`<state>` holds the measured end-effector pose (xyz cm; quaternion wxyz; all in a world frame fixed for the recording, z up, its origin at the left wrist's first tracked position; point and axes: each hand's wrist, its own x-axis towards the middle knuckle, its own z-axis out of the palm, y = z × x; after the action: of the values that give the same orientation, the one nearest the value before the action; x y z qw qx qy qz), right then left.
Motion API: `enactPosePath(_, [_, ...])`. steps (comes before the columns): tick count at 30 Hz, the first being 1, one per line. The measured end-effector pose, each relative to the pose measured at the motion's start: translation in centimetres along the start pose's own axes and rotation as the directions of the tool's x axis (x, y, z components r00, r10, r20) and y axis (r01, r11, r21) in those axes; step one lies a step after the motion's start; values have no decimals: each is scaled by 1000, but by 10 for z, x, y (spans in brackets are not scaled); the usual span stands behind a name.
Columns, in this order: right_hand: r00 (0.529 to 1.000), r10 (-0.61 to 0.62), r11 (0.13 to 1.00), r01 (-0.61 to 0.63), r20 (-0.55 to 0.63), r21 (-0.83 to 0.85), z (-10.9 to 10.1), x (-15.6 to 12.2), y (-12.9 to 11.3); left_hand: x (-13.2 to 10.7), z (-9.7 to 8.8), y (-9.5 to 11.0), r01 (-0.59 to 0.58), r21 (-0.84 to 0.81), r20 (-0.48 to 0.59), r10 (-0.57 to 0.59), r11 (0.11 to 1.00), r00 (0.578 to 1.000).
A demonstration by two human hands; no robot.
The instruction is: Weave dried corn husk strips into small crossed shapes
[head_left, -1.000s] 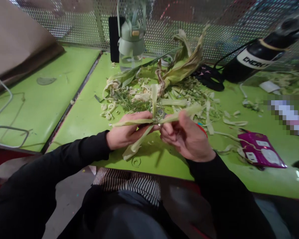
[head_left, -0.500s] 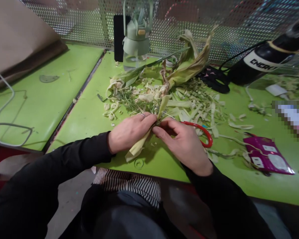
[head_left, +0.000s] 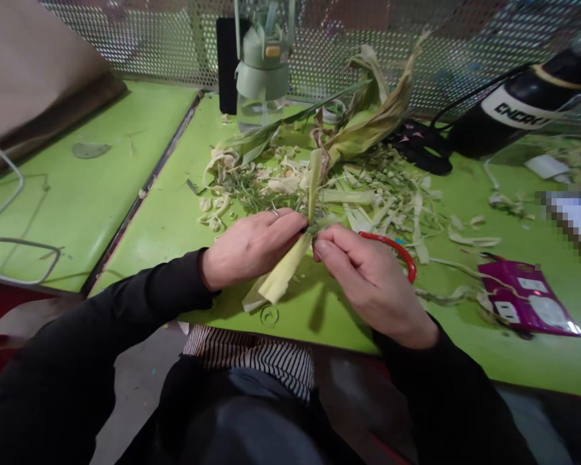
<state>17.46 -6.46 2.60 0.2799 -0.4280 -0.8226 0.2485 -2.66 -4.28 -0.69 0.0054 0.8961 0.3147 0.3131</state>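
My left hand (head_left: 254, 248), with a ring on one finger, is closed around pale green corn husk strips (head_left: 286, 270). One strip stands up above the fingers, and others slant down toward the table edge. Where they meet, the husk is bunched and greenish. Just to the right of that bunch, my right hand (head_left: 370, 281) is closed in a pinch; what lies between its fingertips is too small and hidden to name. Behind the right hand lies a red handle loop (head_left: 401, 247), its other end covered.
Husk scraps (head_left: 290, 181) and a large dry corn husk (head_left: 368, 132) spread over the green table (head_left: 145, 252). Farther back stand a water bottle (head_left: 262, 81) and a black bottle (head_left: 506, 116). A purple packet (head_left: 527, 297) lies at right, a brown bag (head_left: 43, 84) at left.
The husk strips have turned more upright and spread wider at the lower end. My right hand has moved slightly right, its fingertips now pinched beside the bunch.
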Motion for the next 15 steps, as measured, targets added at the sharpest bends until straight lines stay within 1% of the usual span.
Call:
enactPosePath(3, [981,-162,977,145,-104,-159,6,-6,-5,-2,-2,5,7,-34,-15,-7,999,1000])
enactPosePath(7, [938,-306,916,244,-163,-317,15,-13,-8,-4,1,12,44,-90,-68,-50,995,996])
enactPosePath(11, [913,-376,866,286,-157,-410,16,-17,-10,-8,2,15,53,-155,-72,-64,987,995])
enactPosePath(15, [904,-405,824,296,-137,-482,17,-17,-9,-12,8,14,74,-191,-66,-89,979,994])
